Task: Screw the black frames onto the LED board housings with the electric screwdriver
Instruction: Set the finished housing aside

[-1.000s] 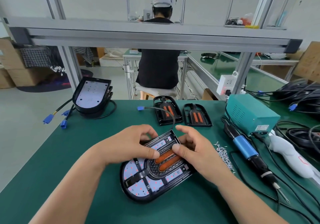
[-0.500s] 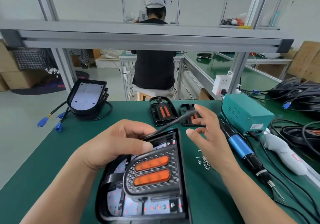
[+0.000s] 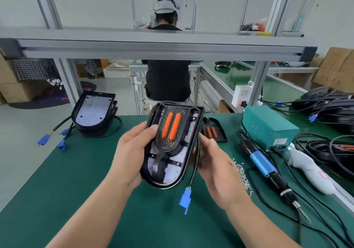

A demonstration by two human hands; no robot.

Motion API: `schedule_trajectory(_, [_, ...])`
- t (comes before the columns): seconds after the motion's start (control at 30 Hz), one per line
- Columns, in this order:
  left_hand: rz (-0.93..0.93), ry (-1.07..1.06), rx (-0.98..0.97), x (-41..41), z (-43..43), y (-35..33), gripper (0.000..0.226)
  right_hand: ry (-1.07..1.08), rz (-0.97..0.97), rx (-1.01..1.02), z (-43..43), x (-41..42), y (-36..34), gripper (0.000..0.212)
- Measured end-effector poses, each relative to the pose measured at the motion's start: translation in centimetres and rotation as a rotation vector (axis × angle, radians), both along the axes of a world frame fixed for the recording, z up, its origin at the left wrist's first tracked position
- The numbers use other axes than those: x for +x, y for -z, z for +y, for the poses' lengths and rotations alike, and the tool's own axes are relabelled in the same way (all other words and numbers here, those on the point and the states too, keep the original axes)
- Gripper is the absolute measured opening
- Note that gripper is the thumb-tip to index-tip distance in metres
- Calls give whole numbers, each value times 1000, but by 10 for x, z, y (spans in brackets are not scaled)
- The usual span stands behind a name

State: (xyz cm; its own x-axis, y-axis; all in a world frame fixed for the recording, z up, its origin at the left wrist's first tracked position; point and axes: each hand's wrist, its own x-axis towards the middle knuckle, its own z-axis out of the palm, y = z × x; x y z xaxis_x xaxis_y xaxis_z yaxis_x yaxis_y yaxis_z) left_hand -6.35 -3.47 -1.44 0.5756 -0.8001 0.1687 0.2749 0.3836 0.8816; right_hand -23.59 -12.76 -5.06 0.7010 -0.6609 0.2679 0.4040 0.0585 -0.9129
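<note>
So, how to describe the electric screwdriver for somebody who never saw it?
Find the teal metal power box on the right of the green table. In front of it lies the black electric screwdriver, tip towards the near edge. Its blue band sets it apart from the pale grey tool beside it.

Fingers of right hand (image 3: 220, 173) behind housing (image 3: 170, 164), spare frame (image 3: 215, 131) partly too

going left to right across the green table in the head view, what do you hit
blue plugs → stack of housings → left hand → held housing → right hand → electric screwdriver → grey handheld tool. Teal power box left out: it overlaps the screwdriver.
</note>
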Motion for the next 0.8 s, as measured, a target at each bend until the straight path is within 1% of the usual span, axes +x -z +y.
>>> schedule_trajectory(0.07, [24,-79,45,-4,-7,11,17,-99,22,-20,3,1,-3,65])
schedule_trajectory(0.1, [28,-103,58,-7,-10,17,18,-123,44,-45,5,2,-3,63])
schedule_trajectory(0.13, [25,-119,72,-11,-12,22,18,-129,62,-48,6,3,-1,57])
schedule_trajectory(0.2, [9,-121,108,-20,-16,32,20,-74,76,-36,4,2,5,42])
schedule_trajectory(0.23, [9,-110,123,-24,-18,36,22,-33,80,-25,3,1,7,38])
schedule_trajectory(0.3, [37,-69,126,-28,-21,41,29,27,91,34,1,-1,7,35])
schedule_trajectory(0.37, [50,-7,122,-27,-24,46,43,111,97,86,-2,-5,3,34])
schedule_trajectory(0.43, [20,45,162,-24,-25,53,57,202,104,85,-8,-11,1,33])
schedule_trajectory(0.5, [-6,50,228,-20,-27,60,66,263,107,55,-12,-17,-3,32])
schedule_trajectory(0.6, [-24,-20,305,-14,-31,69,63,327,61,60,-18,-28,-9,30])
schedule_trajectory(0.67, [-91,-25,318,-12,-32,73,57,388,12,101,-25,-37,-12,25])
schedule_trajectory(0.73, [-148,-23,320,-12,-31,75,53,481,-20,135,-34,-46,-16,20])
schedule_trajectory(0.8, [-176,-24,330,-12,-31,75,50,581,-33,154,-44,-56,-22,23])
